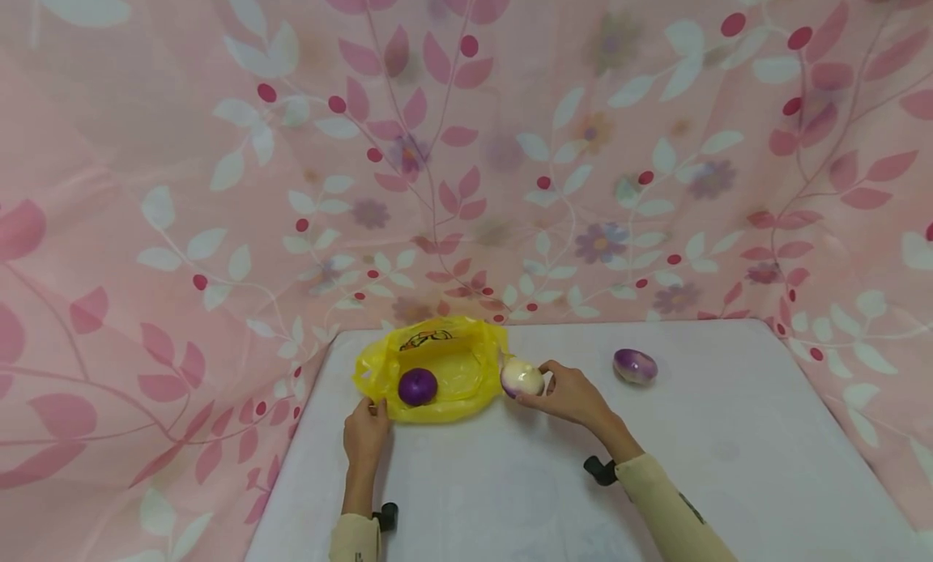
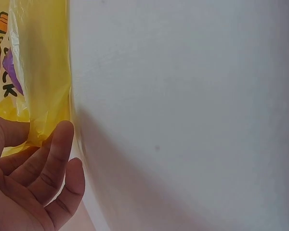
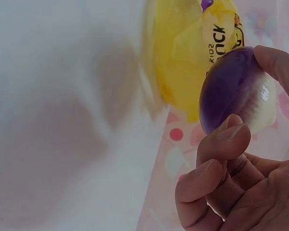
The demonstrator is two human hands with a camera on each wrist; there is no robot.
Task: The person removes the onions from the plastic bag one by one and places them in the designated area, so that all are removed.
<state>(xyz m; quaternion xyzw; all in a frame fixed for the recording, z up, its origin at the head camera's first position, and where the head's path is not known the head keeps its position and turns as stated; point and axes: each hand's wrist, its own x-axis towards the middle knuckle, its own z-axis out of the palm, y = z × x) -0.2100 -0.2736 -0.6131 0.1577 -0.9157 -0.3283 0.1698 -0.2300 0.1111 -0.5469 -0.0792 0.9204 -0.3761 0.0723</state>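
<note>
My left hand (image 1: pixel 367 434) pinches the near left edge of a yellow plastic bag (image 1: pixel 445 412), which lies with its mouth spread open. A round, deep purple vegetable-like piece (image 1: pixel 418 387) sits inside that bag. Just right of the bag, my right hand (image 1: pixel 572 396) holds a shiny, rounded purple-and-white piece (image 1: pixel 521 379) between thumb and fingers. The right wrist view shows this piece (image 3: pixel 231 91) with a purple side and a pale, streaked end. In the left wrist view, thumb and fingers (image 2: pixel 60 144) grip the thin bag film.
Another purple-and-white piece (image 1: pixel 636 367), more oval, lies on the white tabletop (image 1: pixel 496 489) to the right of my right hand. A pink floral curtain (image 1: pixel 466 157) hangs behind and around the table. Dark devices (image 1: pixel 601 470) sit at both wrists.
</note>
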